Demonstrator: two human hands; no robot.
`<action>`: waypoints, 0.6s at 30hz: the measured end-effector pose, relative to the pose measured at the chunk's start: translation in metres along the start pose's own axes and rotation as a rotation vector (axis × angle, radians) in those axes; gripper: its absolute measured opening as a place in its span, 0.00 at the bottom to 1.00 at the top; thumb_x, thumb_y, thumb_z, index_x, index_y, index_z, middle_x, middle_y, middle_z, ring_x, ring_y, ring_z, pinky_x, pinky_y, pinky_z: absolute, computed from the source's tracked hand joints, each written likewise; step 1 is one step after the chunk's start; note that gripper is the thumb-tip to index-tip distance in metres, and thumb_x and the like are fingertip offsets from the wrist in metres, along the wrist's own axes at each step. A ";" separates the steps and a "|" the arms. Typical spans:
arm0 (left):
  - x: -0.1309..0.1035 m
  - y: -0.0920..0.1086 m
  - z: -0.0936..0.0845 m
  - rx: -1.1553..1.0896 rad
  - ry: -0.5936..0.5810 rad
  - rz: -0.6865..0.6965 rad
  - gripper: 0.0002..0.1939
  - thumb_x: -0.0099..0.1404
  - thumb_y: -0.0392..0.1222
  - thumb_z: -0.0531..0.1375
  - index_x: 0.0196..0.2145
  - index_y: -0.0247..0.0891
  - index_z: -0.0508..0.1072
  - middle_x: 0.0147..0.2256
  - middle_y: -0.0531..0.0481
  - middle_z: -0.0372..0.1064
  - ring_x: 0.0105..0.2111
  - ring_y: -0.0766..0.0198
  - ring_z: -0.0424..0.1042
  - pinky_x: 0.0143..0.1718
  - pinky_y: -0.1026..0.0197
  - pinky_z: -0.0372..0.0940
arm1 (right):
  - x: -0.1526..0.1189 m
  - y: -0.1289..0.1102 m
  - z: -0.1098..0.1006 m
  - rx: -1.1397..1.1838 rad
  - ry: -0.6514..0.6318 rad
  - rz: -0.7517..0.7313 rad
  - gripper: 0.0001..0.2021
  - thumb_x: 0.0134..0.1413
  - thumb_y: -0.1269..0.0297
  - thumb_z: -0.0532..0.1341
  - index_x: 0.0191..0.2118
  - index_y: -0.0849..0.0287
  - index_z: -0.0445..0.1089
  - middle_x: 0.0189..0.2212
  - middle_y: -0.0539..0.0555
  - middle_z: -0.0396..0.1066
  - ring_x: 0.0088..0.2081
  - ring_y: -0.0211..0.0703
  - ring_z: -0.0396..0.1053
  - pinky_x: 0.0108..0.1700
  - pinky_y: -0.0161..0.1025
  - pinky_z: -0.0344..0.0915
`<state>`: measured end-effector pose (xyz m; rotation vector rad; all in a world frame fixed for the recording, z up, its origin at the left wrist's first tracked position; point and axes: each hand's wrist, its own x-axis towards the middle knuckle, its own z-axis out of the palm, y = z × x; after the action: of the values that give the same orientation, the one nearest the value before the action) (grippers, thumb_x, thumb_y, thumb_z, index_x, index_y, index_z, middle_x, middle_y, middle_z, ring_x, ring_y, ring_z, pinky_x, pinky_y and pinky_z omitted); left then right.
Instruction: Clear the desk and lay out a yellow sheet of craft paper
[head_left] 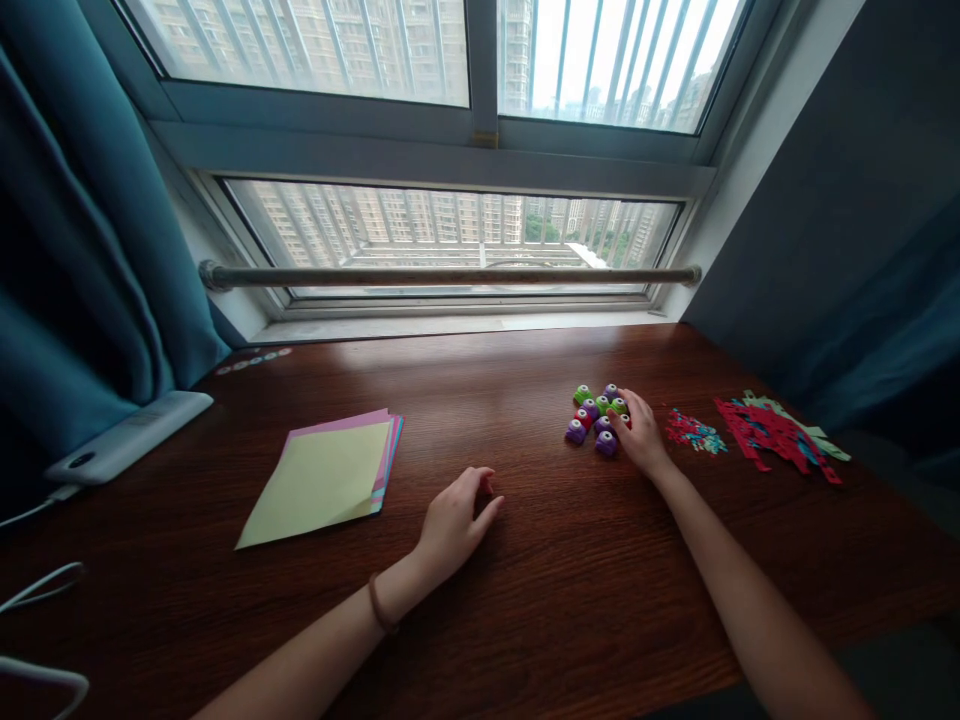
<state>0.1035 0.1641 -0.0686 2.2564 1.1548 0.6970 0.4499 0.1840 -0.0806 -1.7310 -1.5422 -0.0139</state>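
A cluster of small green, purple and red craft punches (589,410), each topped with a white round button, sits on the wooden table (517,580) right of centre. At the right edge of this cluster is my right hand (637,435), its thumb and forefinger closed around a green punch (619,406). Some punches there are partly hidden by the fingers. My left hand (454,520) rests on the bare wood, thumb apart from the loosely bent fingers, holding nothing. To its left lies a stack of coloured paper (322,475), pale yellow on top, with pink and blue edges showing.
Red and blue paper bits (696,432) lie right of my right hand, beside red paper strips (780,435) and pale green strips (814,430). A white device (131,440) and white cables (45,585) are at left. A metal rail (450,277) crosses before the window.
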 end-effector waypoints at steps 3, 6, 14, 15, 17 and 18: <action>0.000 0.000 0.000 0.000 0.003 0.001 0.11 0.64 0.43 0.54 0.44 0.37 0.63 0.36 0.49 0.66 0.35 0.60 0.68 0.33 0.61 0.61 | 0.002 -0.006 0.009 -0.082 0.016 0.048 0.36 0.54 0.39 0.47 0.56 0.66 0.59 0.57 0.66 0.54 0.59 0.59 0.47 0.59 0.57 0.44; 0.000 0.000 0.000 -0.003 0.006 0.006 0.12 0.64 0.44 0.54 0.44 0.37 0.63 0.36 0.49 0.66 0.35 0.60 0.68 0.33 0.61 0.61 | 0.011 -0.015 0.013 -0.262 -0.012 0.130 0.37 0.51 0.37 0.50 0.58 0.62 0.58 0.60 0.64 0.49 0.59 0.63 0.45 0.57 0.58 0.46; 0.000 0.001 0.000 -0.011 0.011 0.011 0.11 0.64 0.42 0.54 0.44 0.38 0.63 0.36 0.49 0.65 0.35 0.60 0.68 0.34 0.60 0.61 | 0.029 -0.031 0.028 -0.363 -0.020 0.274 0.29 0.51 0.39 0.51 0.50 0.53 0.69 0.55 0.58 0.59 0.54 0.60 0.53 0.53 0.57 0.48; 0.000 0.002 0.000 -0.012 0.012 0.011 0.11 0.64 0.42 0.54 0.44 0.38 0.63 0.36 0.49 0.65 0.35 0.60 0.68 0.34 0.60 0.61 | 0.030 -0.032 0.030 -0.357 -0.011 0.284 0.27 0.51 0.39 0.52 0.48 0.52 0.71 0.54 0.57 0.60 0.53 0.60 0.53 0.52 0.57 0.48; 0.000 0.002 0.000 -0.015 0.014 0.011 0.11 0.64 0.42 0.55 0.44 0.38 0.63 0.36 0.49 0.65 0.35 0.60 0.68 0.35 0.60 0.61 | 0.031 -0.036 0.034 -0.341 0.011 0.307 0.24 0.49 0.40 0.54 0.44 0.50 0.73 0.52 0.55 0.62 0.51 0.59 0.54 0.51 0.57 0.49; 0.000 0.002 0.000 -0.016 0.015 0.011 0.11 0.64 0.42 0.55 0.44 0.37 0.63 0.36 0.49 0.65 0.35 0.60 0.67 0.35 0.60 0.61 | 0.032 -0.039 0.036 -0.331 0.022 0.318 0.23 0.49 0.41 0.55 0.43 0.50 0.73 0.51 0.55 0.63 0.51 0.59 0.54 0.50 0.56 0.50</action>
<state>0.1047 0.1625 -0.0672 2.2493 1.1409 0.7260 0.4084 0.2280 -0.0682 -2.2145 -1.2853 -0.1339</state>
